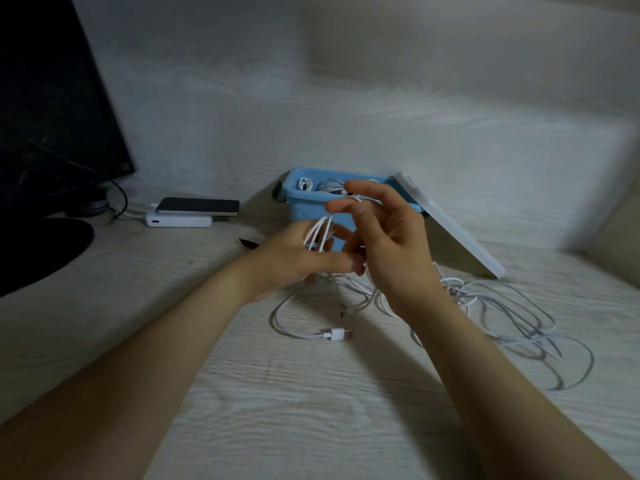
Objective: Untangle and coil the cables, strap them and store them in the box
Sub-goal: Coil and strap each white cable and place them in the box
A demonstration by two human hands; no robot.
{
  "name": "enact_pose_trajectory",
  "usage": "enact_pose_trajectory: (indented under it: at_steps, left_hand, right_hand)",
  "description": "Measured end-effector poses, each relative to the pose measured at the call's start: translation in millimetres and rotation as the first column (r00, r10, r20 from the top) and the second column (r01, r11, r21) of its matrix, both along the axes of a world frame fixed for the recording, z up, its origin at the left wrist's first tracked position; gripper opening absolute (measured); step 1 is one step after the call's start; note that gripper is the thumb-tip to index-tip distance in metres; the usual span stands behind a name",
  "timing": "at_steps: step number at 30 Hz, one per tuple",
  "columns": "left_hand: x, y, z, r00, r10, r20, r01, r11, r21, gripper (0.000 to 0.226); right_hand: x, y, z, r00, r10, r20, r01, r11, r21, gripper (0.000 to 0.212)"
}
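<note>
Pale wood-grain bench [277, 410] carries everything. Dark monitor [52, 116] at far left. White lid [450, 230] leans tilted against right side of blue box [304, 206]; coiled cables [304, 184] lie inside box. Loose cables [502, 306] sprawl tangled on bench, right of arms. Left hand [294, 258], just in front of box, grip clamped round loops of white cable [318, 233]. Right hand [391, 244] pinches same cable at fingertips. Phone [199, 205] lies on power bank [180, 221]. Connector [334, 333] lies on bench below hands.
</note>
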State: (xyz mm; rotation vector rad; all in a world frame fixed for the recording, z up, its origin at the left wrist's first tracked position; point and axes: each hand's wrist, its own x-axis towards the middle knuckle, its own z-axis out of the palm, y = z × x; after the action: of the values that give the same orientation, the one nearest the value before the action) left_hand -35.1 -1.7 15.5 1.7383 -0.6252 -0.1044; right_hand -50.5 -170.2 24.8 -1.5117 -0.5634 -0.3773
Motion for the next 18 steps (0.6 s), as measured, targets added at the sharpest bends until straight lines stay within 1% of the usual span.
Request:
enact_pose_trajectory:
  at_steps: [2,4,6,7,8,9,11,13,15,17,18]
  left_hand:
    - [1,3,-2,0.999,-0.031,-0.034,0.032,0.999,0.023,0.03]
    - [0,3,-3,0.995,-0.07,-0.074,0.076,0.994,0.073,0.031]
    - [-2,1,-4,0.987,-0.11,-0.12,0.122,0.987,0.1,0.035]
    - [-2,0,-6,0.981,-0.126,-0.149,0.14,0.986,0.088,0.036]
    - [0,0,-8,0.973,-0.145,-0.177,0.157,0.986,0.055,0.032]
    - [0,0,-8,0.965,-0.163,-0.206,0.168,0.986,0.011,0.026]
    - [0,1,-7,0.932,-0.215,-0.293,0.191,0.976,-0.108,0.029]
    - [0,1,-6,0.882,-0.292,-0.369,0.222,0.95,-0.221,0.035]
    - [1,3,-6,0.859,-0.33,-0.392,0.245,0.936,-0.252,0.037]
    - [1,2,-5,0.854,-0.33,-0.402,0.243,0.937,-0.253,0.027]
    - [1,1,-4,0.857,-0.314,-0.409,0.227,0.942,-0.248,0.017]
  right_hand:
    - [1,1,-1,0.999,-0.038,0.036,0.039,0.999,-0.038,0.019]
    - [2,0,-3,0.98,-0.13,0.148,0.149,0.981,-0.123,0.016]
    - [4,0,-4,0.936,-0.226,0.271,0.281,0.942,-0.185,0.017]
    - [3,0,-4,0.917,-0.25,0.31,0.318,0.928,-0.192,0.017]
    - [4,-1,-5,0.904,-0.263,0.337,0.339,0.921,-0.191,0.017]
    - [4,-2,-5,0.892,-0.271,0.361,0.355,0.915,-0.191,0.016]
    - [8,-4,-7,0.852,-0.308,0.422,0.425,0.879,-0.216,0.019]
    - [14,-6,-9,0.788,-0.351,0.506,0.527,0.809,-0.26,0.031]
    - [20,-8,-12,0.741,-0.379,0.555,0.615,0.715,-0.333,0.039]
    - [22,-9,-16,0.723,-0.424,0.546,0.67,0.622,-0.405,0.038]
    - [23,-10,-17,0.71,-0.452,0.54,0.692,0.589,-0.417,0.033]
